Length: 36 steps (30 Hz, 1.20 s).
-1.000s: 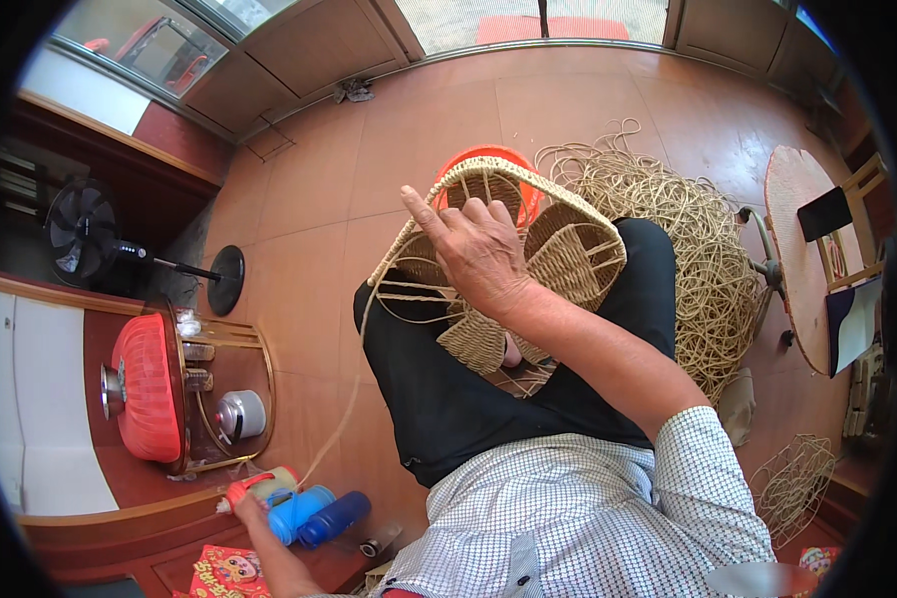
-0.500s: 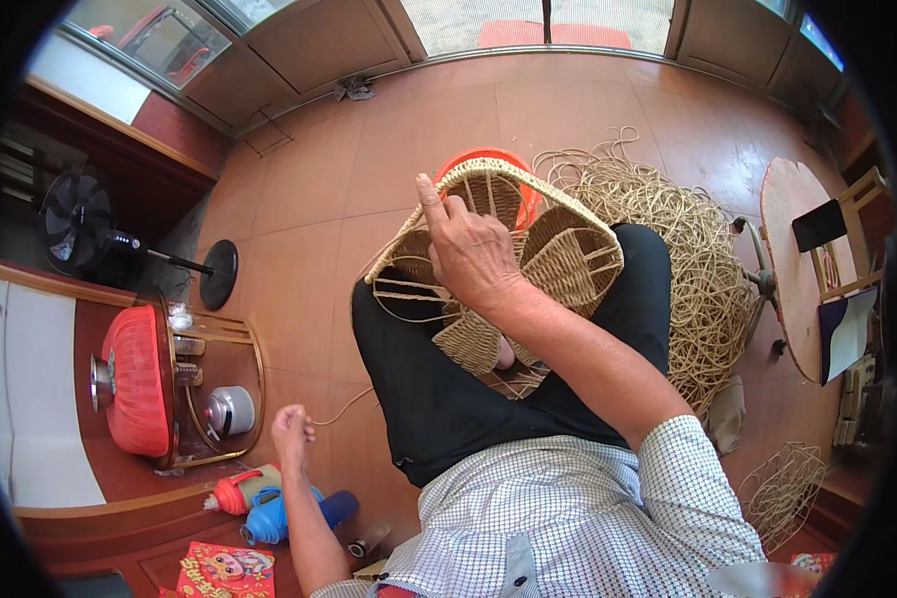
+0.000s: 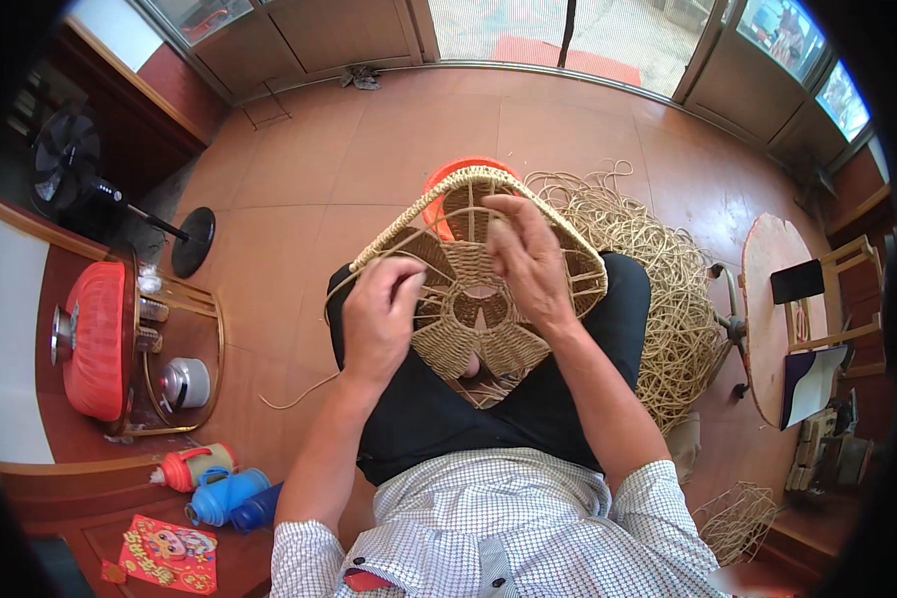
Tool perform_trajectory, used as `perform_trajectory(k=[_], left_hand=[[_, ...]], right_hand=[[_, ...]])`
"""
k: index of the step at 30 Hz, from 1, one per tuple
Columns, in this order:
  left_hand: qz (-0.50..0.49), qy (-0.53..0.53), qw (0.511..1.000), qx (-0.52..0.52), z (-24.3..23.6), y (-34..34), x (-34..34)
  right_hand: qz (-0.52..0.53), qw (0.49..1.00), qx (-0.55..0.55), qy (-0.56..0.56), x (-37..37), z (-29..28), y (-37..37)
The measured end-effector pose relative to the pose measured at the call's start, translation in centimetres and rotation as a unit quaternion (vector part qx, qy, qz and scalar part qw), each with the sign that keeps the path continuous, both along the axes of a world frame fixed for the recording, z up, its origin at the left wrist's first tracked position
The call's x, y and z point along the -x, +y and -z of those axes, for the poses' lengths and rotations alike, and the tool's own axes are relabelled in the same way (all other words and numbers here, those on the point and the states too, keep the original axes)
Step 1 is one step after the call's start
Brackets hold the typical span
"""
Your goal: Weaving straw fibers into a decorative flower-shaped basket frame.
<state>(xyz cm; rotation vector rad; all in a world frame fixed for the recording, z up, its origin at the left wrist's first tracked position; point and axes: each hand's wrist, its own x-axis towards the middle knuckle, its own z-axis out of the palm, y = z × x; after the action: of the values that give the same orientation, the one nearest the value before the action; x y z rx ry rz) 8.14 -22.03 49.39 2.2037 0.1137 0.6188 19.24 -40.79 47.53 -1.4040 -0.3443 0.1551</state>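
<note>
A woven straw basket frame (image 3: 463, 261) with petal-shaped panels and a thick braided rim rests between my knees. A thin straw cord (image 3: 447, 213) arches over its open left part. My left hand (image 3: 381, 311) is closed at the basket's left side, fingers curled in a pinch at the cord. Above the right panels, my right hand (image 3: 528, 261) has its index finger and thumb brought together at the cord's upper end. The fingertips of both hands are partly hidden or blurred. A loose tail of cord (image 3: 299, 399) trails onto the floor at the left.
A big heap of straw cord (image 3: 668, 289) lies right of my leg. An orange-red basin (image 3: 437, 214) stands behind the basket. At left are a fan (image 3: 194, 242), a rack with a kettle (image 3: 184, 384), and thermos flasks (image 3: 224, 495). A round board (image 3: 762, 329) stands at right.
My left hand has come from the far lower left up to the basket. My right hand has moved right, off the front of the rim, and the cord now arches between them.
</note>
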Motion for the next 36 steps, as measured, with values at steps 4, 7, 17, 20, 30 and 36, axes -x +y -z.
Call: perform_trajectory(k=[4,7,17,20,30,36], left_hand=[[0.033,-0.075,0.991,-0.104,0.4,-2.5,-4.5],[0.057,-0.104,0.978,-0.173,0.8,-3.2,-6.1],[0.066,-0.091,0.975,-0.194,1.1,-3.8,-7.9],[0.037,-0.092,0.977,-0.19,1.5,-4.4,-8.2],[0.049,-0.061,0.979,-0.187,1.4,-5.3,-7.0],[0.056,-0.042,0.982,-0.178,1.4,-4.9,-6.8]], right_hand=[[0.01,1.0,0.026,0.009,-1.4,0.1,-4.3],[0.004,0.999,0.026,0.029,-1.9,0.2,-6.0],[0.053,0.995,-0.014,-0.077,-3.2,-4.0,-7.0],[0.05,0.995,-0.02,-0.082,-2.0,-4.4,-5.9],[0.074,0.932,0.268,-0.233,0.3,-0.8,-2.6],[0.037,0.936,0.293,-0.191,-1.0,-0.4,-0.8]])
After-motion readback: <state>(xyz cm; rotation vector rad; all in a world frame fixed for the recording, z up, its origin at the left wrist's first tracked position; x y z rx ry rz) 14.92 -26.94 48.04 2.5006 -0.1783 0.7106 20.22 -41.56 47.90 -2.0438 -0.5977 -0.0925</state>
